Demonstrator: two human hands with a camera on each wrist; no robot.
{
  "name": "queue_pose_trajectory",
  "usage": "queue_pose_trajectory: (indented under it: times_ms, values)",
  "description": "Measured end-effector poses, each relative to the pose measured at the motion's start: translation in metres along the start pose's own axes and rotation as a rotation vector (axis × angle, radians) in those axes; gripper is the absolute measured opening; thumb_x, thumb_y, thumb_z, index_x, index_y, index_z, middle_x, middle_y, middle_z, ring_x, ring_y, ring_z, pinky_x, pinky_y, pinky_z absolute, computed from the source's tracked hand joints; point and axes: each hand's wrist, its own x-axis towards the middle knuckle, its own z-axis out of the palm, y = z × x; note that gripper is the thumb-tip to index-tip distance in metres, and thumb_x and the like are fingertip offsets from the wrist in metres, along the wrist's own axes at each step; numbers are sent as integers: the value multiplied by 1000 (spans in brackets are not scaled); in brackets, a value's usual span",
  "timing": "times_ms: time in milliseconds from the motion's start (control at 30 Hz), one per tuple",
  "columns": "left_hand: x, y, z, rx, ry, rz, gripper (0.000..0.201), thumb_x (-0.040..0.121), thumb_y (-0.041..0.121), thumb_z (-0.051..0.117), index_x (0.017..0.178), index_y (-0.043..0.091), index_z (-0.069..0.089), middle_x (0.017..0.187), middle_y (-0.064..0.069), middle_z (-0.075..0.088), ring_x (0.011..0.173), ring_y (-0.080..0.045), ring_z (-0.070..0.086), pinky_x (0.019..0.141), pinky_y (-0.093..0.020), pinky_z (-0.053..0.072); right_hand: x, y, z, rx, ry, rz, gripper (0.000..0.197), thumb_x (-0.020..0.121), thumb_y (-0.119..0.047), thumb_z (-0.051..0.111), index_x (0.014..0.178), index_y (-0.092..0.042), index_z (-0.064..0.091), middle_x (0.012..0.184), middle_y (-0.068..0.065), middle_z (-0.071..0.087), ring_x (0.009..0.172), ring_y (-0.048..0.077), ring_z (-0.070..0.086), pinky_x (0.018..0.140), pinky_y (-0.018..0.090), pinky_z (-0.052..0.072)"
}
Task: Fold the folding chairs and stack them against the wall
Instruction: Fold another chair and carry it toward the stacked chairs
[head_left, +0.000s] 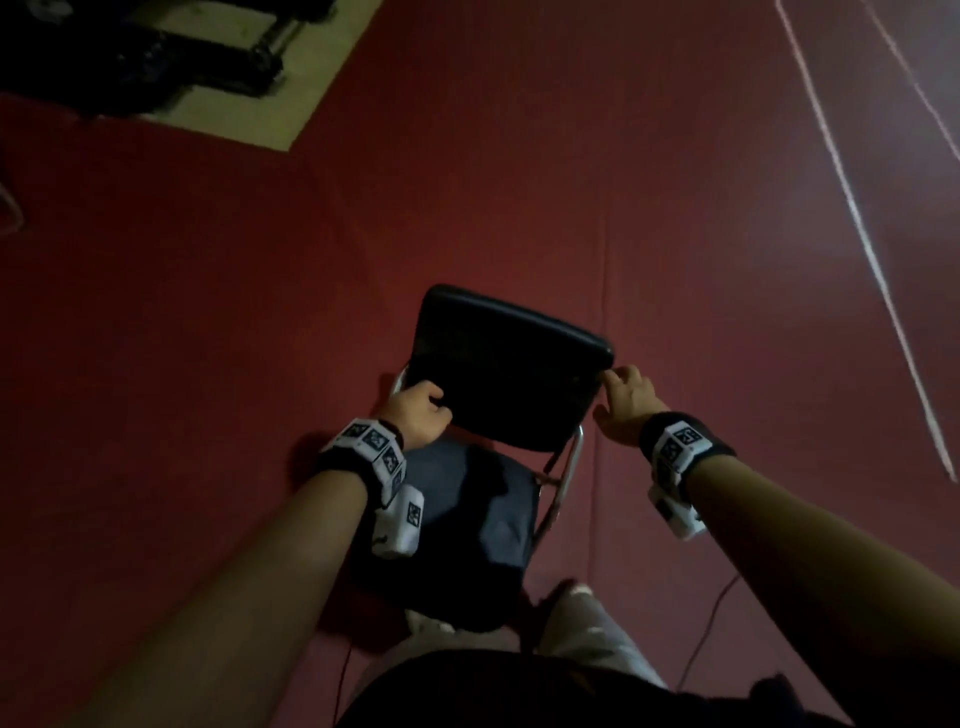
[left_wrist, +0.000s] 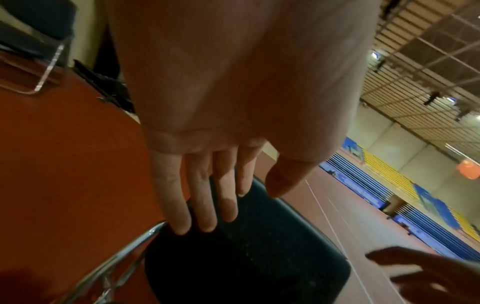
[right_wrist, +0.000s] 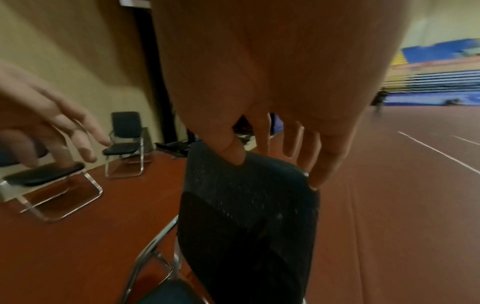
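A black folding chair stands open on the red floor in front of me. Its backrest (head_left: 509, 374) rises above the padded seat (head_left: 467, 519), both on a chrome frame (head_left: 563, 483). My left hand (head_left: 421, 410) is at the backrest's left edge. In the left wrist view its fingers (left_wrist: 202, 205) lie straight against the backrest (left_wrist: 246, 257) with the thumb held apart. My right hand (head_left: 626, 397) touches the top right corner. There its thumb (right_wrist: 233, 152) lies on the backrest (right_wrist: 246, 216) and its straight fingers reach past the edge.
Two more black chairs stand open near the beige wall, one far (right_wrist: 127, 144) and one nearer (right_wrist: 52, 185). Dark equipment (head_left: 156, 52) sits on a pale floor patch at the upper left. White lines (head_left: 857, 218) cross the red floor. A thin cable (head_left: 701, 639) trails by my feet.
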Motion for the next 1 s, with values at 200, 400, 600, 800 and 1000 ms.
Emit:
queue_pose_trajectory:
  times_ms: [200, 400, 600, 800, 1000]
  values:
    - [3, -11, 1, -306, -7, -260, 26, 99, 25, 52, 115, 8, 63, 102, -12, 66, 92, -29, 64, 82, -39, 55, 118, -48, -35, -96, -31, -191, 62, 88, -29, 62, 144, -15, 40, 150, 19, 31, 133, 42, 33, 111, 51, 37]
    - [10, 31, 5, -597, 65, -483, 31, 100, 30, 52, 127, 16, 55, 121, -9, 64, 111, -28, 64, 95, -45, 55, 183, -60, -25, -192, -187, -237, 90, 89, -43, 62, 158, -19, 11, 156, 16, 27, 142, 39, 29, 116, 58, 26]
    - [41, 93, 41, -637, 60, -534, 53, 90, 60, 54, 119, 16, 64, 116, -9, 70, 104, -27, 68, 89, -48, 59, 200, -43, -21, -151, -330, -299, 82, 92, -53, 53, 153, -6, 25, 146, 22, 44, 127, 37, 52, 101, 43, 49]
    - [84, 140, 65, -636, 141, -635, 95, 73, 87, 55, 128, 9, 60, 122, -4, 66, 103, -26, 68, 93, -40, 57, 164, -31, -9, 11, -498, -595, 51, 102, -50, 38, 120, -10, 64, 103, 13, 67, 99, 29, 66, 73, 29, 42]
    - [83, 125, 80, -551, 239, -966, 90, 99, 51, 51, 151, -7, 5, 147, -21, 42, 129, -34, 51, 99, -33, 43, 189, -29, 29, 316, -870, -591, 31, 100, -38, 53, 121, -21, 70, 120, 3, 71, 107, 19, 68, 99, 33, 50]
